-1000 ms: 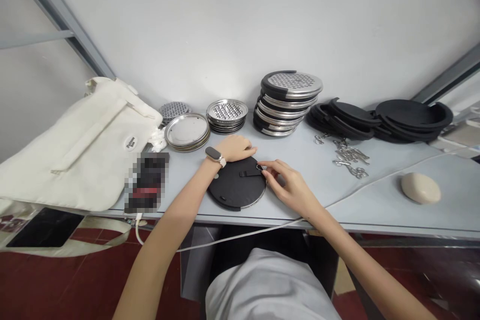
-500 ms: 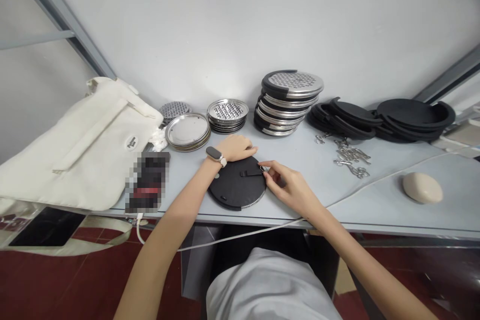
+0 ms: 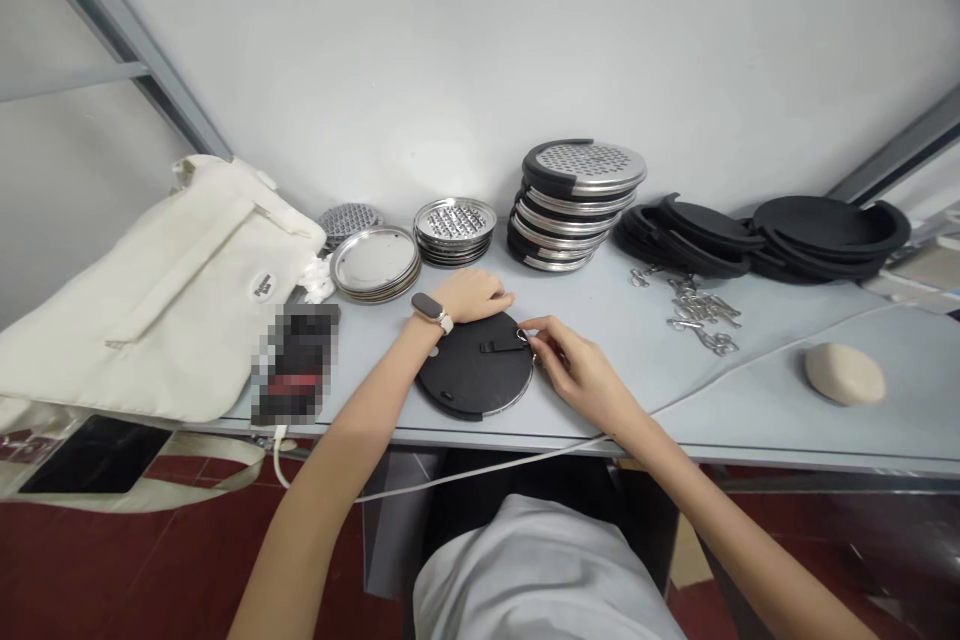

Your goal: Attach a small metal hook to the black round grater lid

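Note:
A round black disc (image 3: 469, 375) lies on the table, with a narrow black tab (image 3: 499, 347) on its upper face and a bit of metal rim showing at the lower right. Across its far edge, my left hand (image 3: 474, 296) is bent round the rim and steadies it; some of its fingers are hidden. At the right edge, thumb and forefinger of my right hand (image 3: 574, 357) pinch a small metal clasp (image 3: 523, 335) by the end of the tab. Several similar loose clasps (image 3: 701, 315) lie in a heap to the right.
Behind the disc stand metal lids (image 3: 375, 265), grater plates (image 3: 454, 225) and a stack of graters in black holders (image 3: 577, 210). Black holders (image 3: 825, 235) are piled at the right, near a beige rounded object (image 3: 845, 373). A white bag (image 3: 165, 290) and a cable (image 3: 480, 472) are also there.
My right thumb and forefinger have shifted slightly at the disc's edge, and the clasp's loop shows a little differently. My left hand and the disc stay in place.

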Demonstrator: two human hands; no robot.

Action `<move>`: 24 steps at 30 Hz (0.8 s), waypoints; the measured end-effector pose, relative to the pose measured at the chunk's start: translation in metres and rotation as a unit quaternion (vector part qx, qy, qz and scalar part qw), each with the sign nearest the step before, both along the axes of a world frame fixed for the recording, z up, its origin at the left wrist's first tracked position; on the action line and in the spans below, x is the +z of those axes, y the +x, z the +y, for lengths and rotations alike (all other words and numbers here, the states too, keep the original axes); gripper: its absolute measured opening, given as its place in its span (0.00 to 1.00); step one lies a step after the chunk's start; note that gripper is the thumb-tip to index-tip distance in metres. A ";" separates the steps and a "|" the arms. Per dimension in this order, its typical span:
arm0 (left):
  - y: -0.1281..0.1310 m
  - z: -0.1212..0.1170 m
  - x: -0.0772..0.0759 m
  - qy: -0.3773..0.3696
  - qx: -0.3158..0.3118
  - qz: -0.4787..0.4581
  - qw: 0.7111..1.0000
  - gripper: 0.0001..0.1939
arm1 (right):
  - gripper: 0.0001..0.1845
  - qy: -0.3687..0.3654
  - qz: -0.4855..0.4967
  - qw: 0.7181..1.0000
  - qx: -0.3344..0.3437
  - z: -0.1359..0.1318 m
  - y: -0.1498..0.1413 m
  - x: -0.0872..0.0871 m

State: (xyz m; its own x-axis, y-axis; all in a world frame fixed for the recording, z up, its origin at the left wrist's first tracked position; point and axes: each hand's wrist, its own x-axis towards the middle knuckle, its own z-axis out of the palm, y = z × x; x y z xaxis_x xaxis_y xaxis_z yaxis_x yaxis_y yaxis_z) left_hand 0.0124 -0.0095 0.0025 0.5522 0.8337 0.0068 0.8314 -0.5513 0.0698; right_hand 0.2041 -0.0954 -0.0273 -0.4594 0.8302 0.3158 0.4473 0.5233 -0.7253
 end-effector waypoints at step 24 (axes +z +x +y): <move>0.000 0.000 0.001 0.002 -0.001 -0.005 1.000 0.28 | 0.14 0.027 -0.008 1.000 0.014 0.000 0.001 0.004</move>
